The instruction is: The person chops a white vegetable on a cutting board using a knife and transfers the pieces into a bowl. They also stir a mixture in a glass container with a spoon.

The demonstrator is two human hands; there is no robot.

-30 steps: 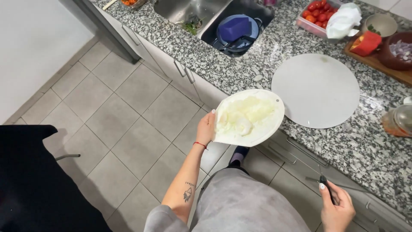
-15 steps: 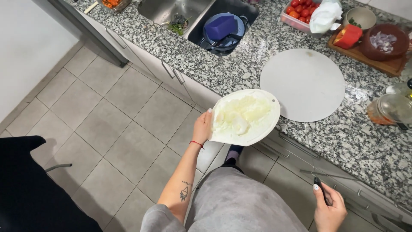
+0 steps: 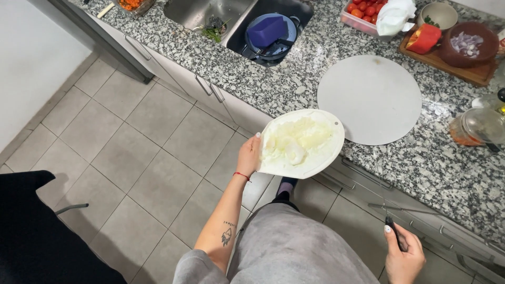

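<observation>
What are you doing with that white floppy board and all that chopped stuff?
A person stands at a granite counter. Their left hand holds a bent white cutting mat level, with pale chopped food piled on it. Their right hand hangs low by the drawers, gripping a knife by its dark handle. On the counter beside the mat lies a round white board, bare on top. Tomatoes and a red pepper sit farther back.

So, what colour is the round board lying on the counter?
Pale grey-white, plain; the round board shows clearly in the head view.
</observation>
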